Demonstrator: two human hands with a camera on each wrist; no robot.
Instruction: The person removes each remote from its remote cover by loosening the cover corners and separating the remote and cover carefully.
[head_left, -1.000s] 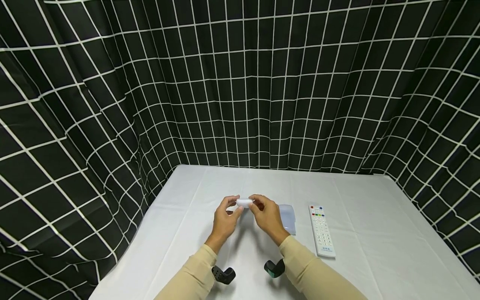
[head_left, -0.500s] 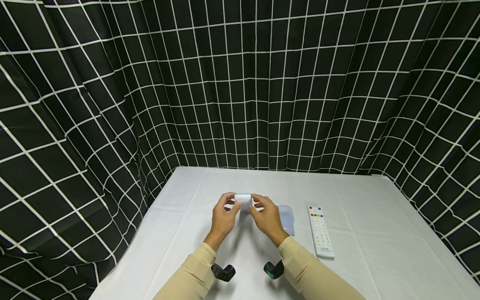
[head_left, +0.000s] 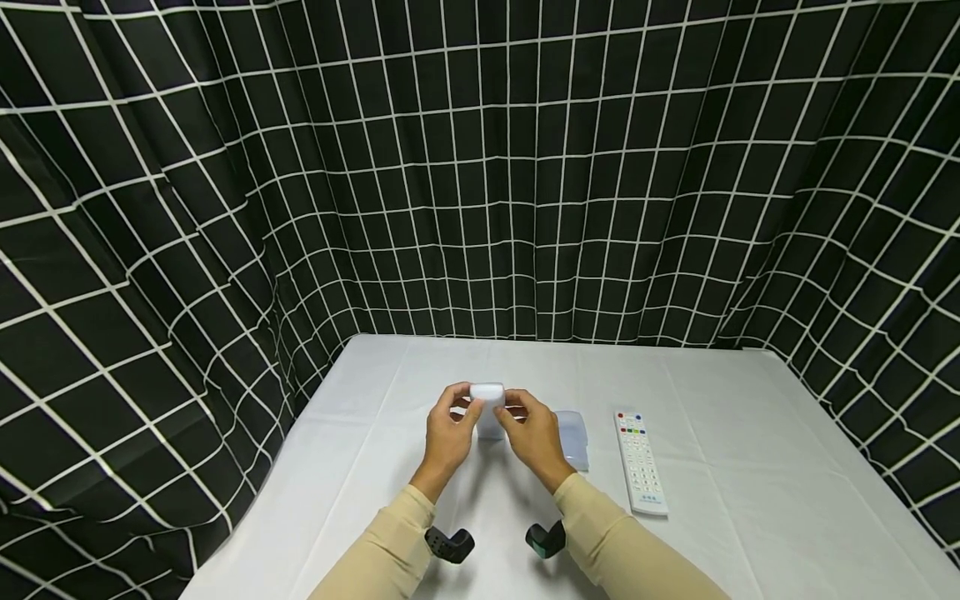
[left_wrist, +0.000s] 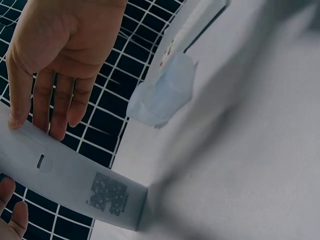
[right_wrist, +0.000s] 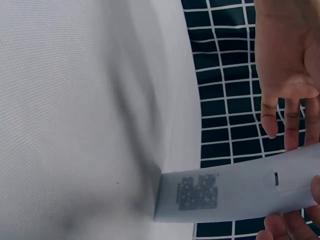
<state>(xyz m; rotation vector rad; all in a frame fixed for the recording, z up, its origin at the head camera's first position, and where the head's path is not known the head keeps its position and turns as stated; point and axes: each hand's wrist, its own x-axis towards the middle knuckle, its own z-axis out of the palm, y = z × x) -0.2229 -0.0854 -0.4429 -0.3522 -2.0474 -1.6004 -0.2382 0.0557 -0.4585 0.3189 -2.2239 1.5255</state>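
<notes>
A long, slim white plastic device (head_left: 491, 423) stands nearly upright between my two hands, its lower end down at the tablecloth. Its face carries a dark QR-like printed block (left_wrist: 108, 194) near the low end and a small slot (right_wrist: 276, 179) higher up. My left hand (head_left: 448, 432) holds the upper left edge, thumb in front and fingers behind. On the opposite edge, the thumb and fingers of my right hand (head_left: 534, 433) pinch it at about the same height. The device's far side is hidden.
Just right of my right hand lies a pale blue translucent plastic piece (head_left: 572, 442). Farther right is a white remote control (head_left: 641, 467) with coloured buttons. White cloth covers the table (head_left: 720, 400); a black curtain with white grid lines (head_left: 517, 183) surrounds it.
The white device has turned from end-on to nearly upright, its lower end swinging down toward the table and more of its face showing. Both hands keep hold in about the same place.
</notes>
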